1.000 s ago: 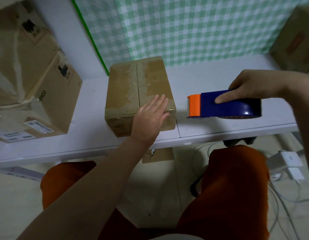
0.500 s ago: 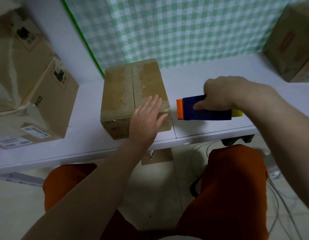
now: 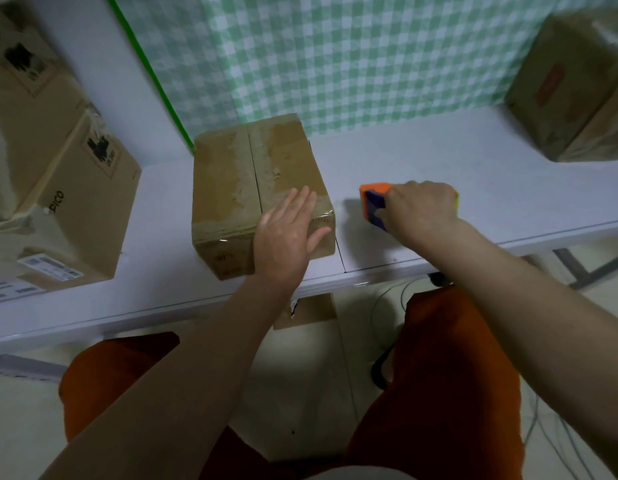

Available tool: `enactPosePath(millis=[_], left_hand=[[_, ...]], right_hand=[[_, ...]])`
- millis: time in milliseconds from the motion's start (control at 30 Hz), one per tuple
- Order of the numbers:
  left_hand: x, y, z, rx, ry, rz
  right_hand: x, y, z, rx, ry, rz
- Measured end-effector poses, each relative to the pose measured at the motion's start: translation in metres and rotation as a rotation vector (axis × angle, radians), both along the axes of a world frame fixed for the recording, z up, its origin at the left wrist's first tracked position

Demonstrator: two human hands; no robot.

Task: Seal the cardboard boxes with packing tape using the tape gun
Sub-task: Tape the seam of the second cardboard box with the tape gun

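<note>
cardboard box (image 3: 259, 188) under flat left hand (image 3: 286, 233); right hand (image 3: 420, 209) grips tape gun (image 3: 373, 202) beside it

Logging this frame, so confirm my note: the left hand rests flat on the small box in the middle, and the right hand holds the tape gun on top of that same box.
One detail is wrong. The head view shows the right hand holding the tape gun down by the white table, beside the small box, not on top. The left hand does rest flat on that box.
</note>
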State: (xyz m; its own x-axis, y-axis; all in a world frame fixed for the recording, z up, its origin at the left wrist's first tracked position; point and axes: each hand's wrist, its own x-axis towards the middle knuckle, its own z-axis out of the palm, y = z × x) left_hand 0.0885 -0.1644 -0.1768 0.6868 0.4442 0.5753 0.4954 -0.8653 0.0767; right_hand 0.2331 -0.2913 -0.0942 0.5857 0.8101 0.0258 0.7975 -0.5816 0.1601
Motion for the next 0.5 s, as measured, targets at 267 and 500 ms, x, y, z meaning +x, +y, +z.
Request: enactPosePath(millis=[267, 500], left_hand=[[0.000, -0.003, 0.001, -0.058, 0.007, -0.011], [0.001, 0.001, 0.000, -0.046, -0.028, -0.050]], right_hand=[[0.012, 0.027, -0.063, 0.157, 0.283, -0.163], [-0.027, 0.032, -0.059, 1.017, 0.267, -0.011]])
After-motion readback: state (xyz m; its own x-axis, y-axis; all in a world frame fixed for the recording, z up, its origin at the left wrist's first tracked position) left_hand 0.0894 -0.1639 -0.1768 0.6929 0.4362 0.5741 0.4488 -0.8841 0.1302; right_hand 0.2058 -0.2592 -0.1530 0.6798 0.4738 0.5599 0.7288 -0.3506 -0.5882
